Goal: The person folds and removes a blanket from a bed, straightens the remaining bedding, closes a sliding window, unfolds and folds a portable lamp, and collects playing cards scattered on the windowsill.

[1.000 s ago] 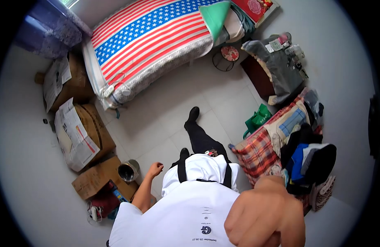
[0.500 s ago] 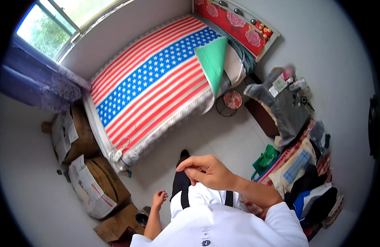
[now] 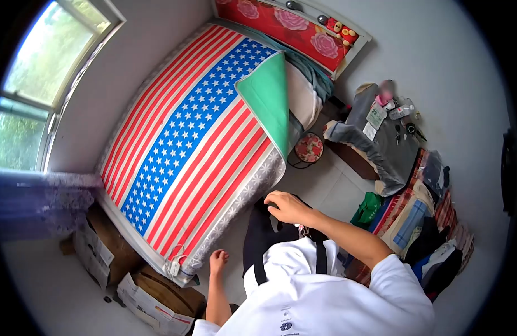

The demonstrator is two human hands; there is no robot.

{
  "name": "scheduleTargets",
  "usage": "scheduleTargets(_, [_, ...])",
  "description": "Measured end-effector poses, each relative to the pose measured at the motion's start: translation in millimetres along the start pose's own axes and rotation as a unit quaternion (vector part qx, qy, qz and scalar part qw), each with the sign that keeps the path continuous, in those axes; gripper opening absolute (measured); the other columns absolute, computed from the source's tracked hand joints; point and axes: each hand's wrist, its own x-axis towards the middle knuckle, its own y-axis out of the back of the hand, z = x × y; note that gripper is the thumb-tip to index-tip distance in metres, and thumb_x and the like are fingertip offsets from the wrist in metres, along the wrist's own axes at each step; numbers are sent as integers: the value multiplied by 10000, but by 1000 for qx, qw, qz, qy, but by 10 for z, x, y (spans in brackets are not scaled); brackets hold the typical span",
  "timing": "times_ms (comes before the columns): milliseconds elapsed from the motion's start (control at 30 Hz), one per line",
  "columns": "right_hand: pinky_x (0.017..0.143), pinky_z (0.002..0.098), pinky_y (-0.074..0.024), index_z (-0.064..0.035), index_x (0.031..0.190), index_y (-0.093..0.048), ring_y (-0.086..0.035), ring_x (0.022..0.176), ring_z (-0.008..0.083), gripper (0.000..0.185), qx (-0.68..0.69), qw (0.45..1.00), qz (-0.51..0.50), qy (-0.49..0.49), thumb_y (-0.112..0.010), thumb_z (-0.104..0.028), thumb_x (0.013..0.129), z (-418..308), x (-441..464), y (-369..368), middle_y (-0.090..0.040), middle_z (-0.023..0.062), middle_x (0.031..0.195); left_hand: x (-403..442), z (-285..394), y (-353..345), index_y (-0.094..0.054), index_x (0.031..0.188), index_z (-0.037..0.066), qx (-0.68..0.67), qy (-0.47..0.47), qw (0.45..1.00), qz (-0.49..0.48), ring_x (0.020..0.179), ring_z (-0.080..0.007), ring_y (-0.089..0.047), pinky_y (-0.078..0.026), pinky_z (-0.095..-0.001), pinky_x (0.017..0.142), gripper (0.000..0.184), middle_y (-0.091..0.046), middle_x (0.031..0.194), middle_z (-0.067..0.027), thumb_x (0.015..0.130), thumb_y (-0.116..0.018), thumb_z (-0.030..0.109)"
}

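My right hand is held out over the floor in front of my body, with nothing in it. Its fingers are loosely bent, and the thumb stands apart from them. My left hand hangs low at my left side, near the bed's front corner, its fingers loosely curled and no object showing in them. Ahead of both hands is the bed, covered by a blanket with red and white stripes and a blue band of white stars. One corner of the blanket is folded back, showing a green underside. Neither hand touches it.
A round flowered stool stands beside the bed. To the right, a cloth-covered table bears bottles and keys, with a green bag and piled clothes nearer me. Cardboard boxes line the left, below a window.
My view has turned and come closer to the bed. My right hand has moved forward and away from my chest. The left hand still hangs at my side.
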Motion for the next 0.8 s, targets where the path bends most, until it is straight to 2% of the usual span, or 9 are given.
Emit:
scheduleTargets(133, [984,444,-480,69,1037,-643,-589,1121,388,257,-48,996,-27,-74,-578,-57,822,841,819,-176,-606,247,1159,-84,1177,23,-589,1201,4,-74,-40,996,24,927,-170,-691,-522,-255,730,247,-693,1080,-105,1018,-549,164])
scheduleTargets(233, [994,452,-477,89,1012,-632,-530,1205,409,250,-127,987,-56,-80,-576,-40,805,1474,1577,-387,-562,265,1210,-240,1587,-167,-587,1208,-3,-80,-50,995,41,944,-185,-690,-530,-268,796,258,-689,1094,-125,1018,-553,168])
scheduleTargets(333, [1020,463,-460,97,1067,-640,-462,1300,412,289,-194,972,-99,-86,-576,-56,830,2178,2337,-626,-505,279,1333,-316,1314,-366,-583,1196,-15,-70,-1,995,66,899,-181,-679,-552,-292,792,268,-687,1042,-119,1017,-563,185])
scheduleTargets(433, [1097,470,-391,60,1282,-568,-408,1363,414,444,-283,939,-157,-116,-575,-63,856,2964,2946,-866,-415,277,1468,-444,501,-464,-585,1166,-22,-107,89,989,50,825,-155,-659,-549,-281,705,261,-681,985,-91,998,-601,177])
scheduleTargets(567, [1149,487,-296,62,1400,-480,-332,1413,431,492,-427,847,-248,-196,-479,-98,935,3582,3334,-582,-269,286,1570,-720,273,-803,-599,1134,-38,-3,243,970,-7,814,-147,-658,-529,-272,690,258,-683,941,-81,971,-616,162])
scheduleTargets(633, [1132,492,-331,79,1380,-484,-372,1384,440,512,-457,854,-145,-202,-536,-103,904,3866,3301,-333,-322,297,1535,-482,527,-954,-608,1126,-42,83,241,964,-72,814,-147,-659,-527,-271,700,258,-688,940,-89,966,-616,160])
scheduleTargets(700, [1102,515,-371,95,1321,-514,-416,1343,464,511,-280,902,-182,-275,-594,-112,860,3926,3267,190,-363,307,1498,-76,828,-1122,-627,1122,-37,128,167,975,-71,839,-139,-663,-523,-277,704,241,-698,940,-94,966,-609,145])
scheduleTargets(733, [1070,501,-414,117,1246,-538,-472,1299,455,495,-330,891,-169,-262,-633,-129,828,4000,3196,384,-400,328,1449,267,851,-1144,-625,1130,-32,131,138,979,-72,847,-144,-668,-525,-277,715,236,-699,946,-95,968,-607,138])
scheduleTargets(800, [1031,470,-451,90,1235,-553,-546,1237,409,472,-256,916,-54,-303,-638,-153,839,4259,3041,874,-485,327,1375,832,1326,-1267,-620,1142,-28,143,85,983,-75,860,-159,-677,-530,-278,743,232,-701,959,-99,979,-597,136])
